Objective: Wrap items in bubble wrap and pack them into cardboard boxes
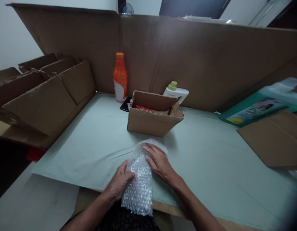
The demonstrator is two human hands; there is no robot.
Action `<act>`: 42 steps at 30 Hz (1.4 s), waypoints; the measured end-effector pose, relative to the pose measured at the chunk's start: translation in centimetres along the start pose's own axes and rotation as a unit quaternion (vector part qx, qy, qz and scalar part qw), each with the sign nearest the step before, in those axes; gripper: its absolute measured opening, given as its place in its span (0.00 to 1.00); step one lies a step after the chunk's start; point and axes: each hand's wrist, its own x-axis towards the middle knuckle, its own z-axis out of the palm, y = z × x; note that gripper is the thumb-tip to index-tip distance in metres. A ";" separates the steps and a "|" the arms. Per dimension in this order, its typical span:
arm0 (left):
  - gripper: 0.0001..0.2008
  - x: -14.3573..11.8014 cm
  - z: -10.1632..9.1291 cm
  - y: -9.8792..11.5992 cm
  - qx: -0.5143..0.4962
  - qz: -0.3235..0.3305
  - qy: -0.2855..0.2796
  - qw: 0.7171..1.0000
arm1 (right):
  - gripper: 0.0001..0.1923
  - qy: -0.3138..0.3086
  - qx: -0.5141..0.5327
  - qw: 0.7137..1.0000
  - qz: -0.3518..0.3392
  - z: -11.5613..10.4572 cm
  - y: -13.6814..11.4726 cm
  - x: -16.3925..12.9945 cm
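Note:
A strip of clear bubble wrap [140, 189] hangs over the table's front edge towards me, its far end curled and blurred. My left hand [120, 179] grips its left side, with the thumb lying on top. At the far end, my right hand [160, 162] has its fingers bent over the curled part of the wrap. Whether anything lies inside the wrap I cannot tell. Just beyond my hands stands a small open cardboard box [150, 123] with something red inside.
Behind the box are an orange bottle [120, 78], a dark phone-like object [126, 105] and a white bottle with a green cap [176, 91]. Divided cardboard boxes [45, 96] flank the left. On the right lie a teal jug [256, 106] and a cardboard piece [275, 138].

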 end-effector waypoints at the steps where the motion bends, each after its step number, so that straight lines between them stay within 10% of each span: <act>1: 0.30 -0.3 -0.2 0.1 -0.004 -0.018 -0.014 1.000 | 0.23 -0.011 -0.026 1.000 0.005 0.2 0.1 0.5; 5: 0.37 -1.6 -1.5 -0.2 -0.038 -0.050 -0.059 0.996 | 0.22 -0.041 -0.109 0.992 0.039 0.9 -0.1 2.5; 11: 0.59 -4.3 -4.1 -1.1 0.007 -0.021 0.025 0.999 | 0.20 -0.023 -0.080 0.996 0.031 0.2 0.7 0.6; 20: 0.26 -5.5 -4.1 -1.1 -0.127 -0.114 -0.048 0.984 | 0.38 -0.034 0.058 0.988 -0.142 1.7 -3.5 -8.7; 24: 0.30 -5.0 -4.8 -0.8 -0.121 -0.105 -0.120 0.980 | 0.19 0.104 0.206 0.973 -0.011 4.8 -5.4 -8.3; 28: 0.28 -4.8 -5.2 0.3 0.111 -0.035 -0.054 0.992 | 0.16 0.106 0.312 0.933 0.142 5.4 -5.8 -7.1; 34: 0.15 -2.8 -2.6 1.4 0.526 0.095 0.030 0.844 | 0.24 0.124 0.313 0.925 0.178 5.4 -5.2 -7.2; 42: 0.17 -1.6 -1.7 1.9 0.671 0.055 0.024 0.739 | 0.23 0.210 0.202 0.941 0.173 5.5 -3.6 -7.5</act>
